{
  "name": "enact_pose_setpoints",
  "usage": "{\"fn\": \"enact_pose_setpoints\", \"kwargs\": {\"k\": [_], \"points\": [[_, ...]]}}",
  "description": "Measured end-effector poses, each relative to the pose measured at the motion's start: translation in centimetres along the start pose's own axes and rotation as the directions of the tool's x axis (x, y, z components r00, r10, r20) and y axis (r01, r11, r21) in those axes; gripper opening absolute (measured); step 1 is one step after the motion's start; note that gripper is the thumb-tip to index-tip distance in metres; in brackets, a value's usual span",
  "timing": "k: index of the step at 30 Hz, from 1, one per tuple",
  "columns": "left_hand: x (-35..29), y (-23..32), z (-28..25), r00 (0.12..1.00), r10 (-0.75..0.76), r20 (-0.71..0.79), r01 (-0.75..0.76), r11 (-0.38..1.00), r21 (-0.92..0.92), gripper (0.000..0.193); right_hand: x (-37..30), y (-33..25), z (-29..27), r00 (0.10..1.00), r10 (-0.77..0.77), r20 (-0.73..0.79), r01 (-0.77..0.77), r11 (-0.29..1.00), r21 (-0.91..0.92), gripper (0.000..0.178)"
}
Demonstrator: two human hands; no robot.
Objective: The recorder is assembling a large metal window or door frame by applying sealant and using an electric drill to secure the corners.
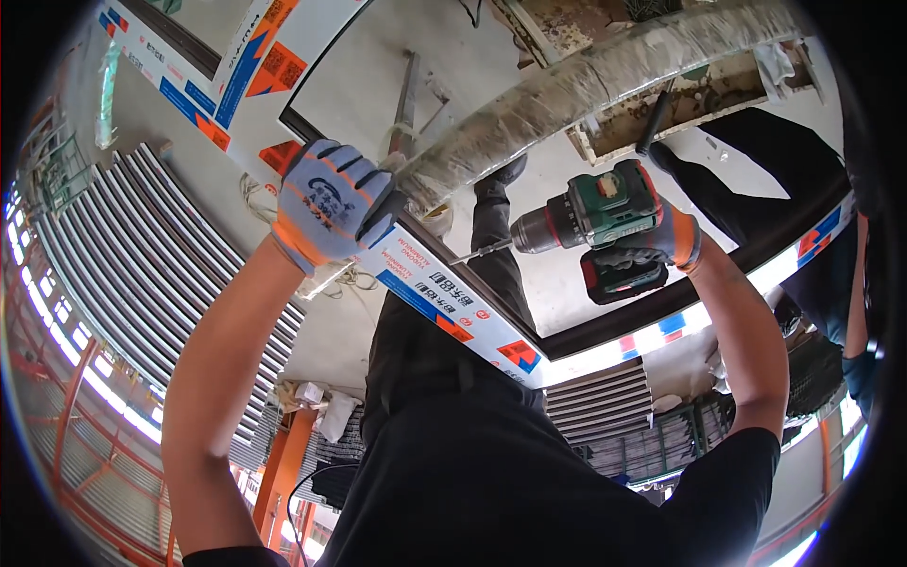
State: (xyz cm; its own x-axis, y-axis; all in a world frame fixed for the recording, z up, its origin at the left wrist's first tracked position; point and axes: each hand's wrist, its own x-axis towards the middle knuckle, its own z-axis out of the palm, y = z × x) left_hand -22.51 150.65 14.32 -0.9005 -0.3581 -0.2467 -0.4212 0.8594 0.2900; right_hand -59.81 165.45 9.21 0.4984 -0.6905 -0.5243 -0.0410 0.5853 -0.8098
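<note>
We have the frame (463, 295) in front of us, its near rail covered in white, blue and orange film, with a dark inner edge. Our left hand (326, 203), in a grey and orange glove, is at the left end of that rail, fingers curled tightly over it; the far side of the grip is hidden. Our right hand (673, 238), gloved too, is above the frame's opening, toward its right side, with its fingers wrapped round the handle of the drill (605, 210). The drill, green and black, lies over the opening with its bit (484, 251) aimed left at the near rail's inner edge. The tip is right by that edge, but we cannot tell whether it touches.

Through the opening we see our trouser leg (496, 241) and shoe (510, 170). A plastic-wrapped bar (567, 106) runs from beside the frame's left end toward the far right. Left of the frame are long ribbed profiles (179, 274), and a second frame (179, 90) shows beyond its left end. An orange post (283, 472) rises on its near side. Right of it we glimpse a co-worker's arm (858, 293).
</note>
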Motion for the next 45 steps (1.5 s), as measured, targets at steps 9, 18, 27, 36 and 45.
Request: {"fn": "enact_pose_setpoints", "kwargs": {"k": [9, 18, 27, 36, 45], "points": [[0.0, 0.3, -0.3, 0.999, -0.039, 0.014, 0.039, 0.999, -0.005, 0.021, 2.1, -1.2, -0.4, 0.982, 0.137, 0.134, -0.156, 0.977, 0.148, 0.056], [0.0, 0.2, 0.4, 0.997, 0.001, -0.079, -0.001, 1.0, 0.003, 0.02, 2.5, -1.0, -0.6, 0.977, 0.129, 0.169, -0.136, 0.99, 0.031, 0.056], [0.0, 0.1, 0.4, 0.993, 0.01, -0.12, -0.016, 0.999, -0.049, 0.022, 2.2, 2.0, -1.7, 0.953, -0.06, 0.296, 0.136, 0.96, -0.245, 0.059], [0.1, 0.1, 0.4, 0.992, 0.016, -0.127, -0.024, 0.998, -0.061, 0.024, 2.5, 2.4, -1.7, 0.888, -0.222, 0.402, 0.385, 0.839, -0.386, 0.053], [0.3, 0.1, 0.1, 0.996, -0.006, -0.087, -0.002, 0.995, -0.099, 0.023, 3.7, 0.5, -1.4, 0.88, -0.257, 0.4, 0.415, 0.826, -0.381, 0.046]]}}
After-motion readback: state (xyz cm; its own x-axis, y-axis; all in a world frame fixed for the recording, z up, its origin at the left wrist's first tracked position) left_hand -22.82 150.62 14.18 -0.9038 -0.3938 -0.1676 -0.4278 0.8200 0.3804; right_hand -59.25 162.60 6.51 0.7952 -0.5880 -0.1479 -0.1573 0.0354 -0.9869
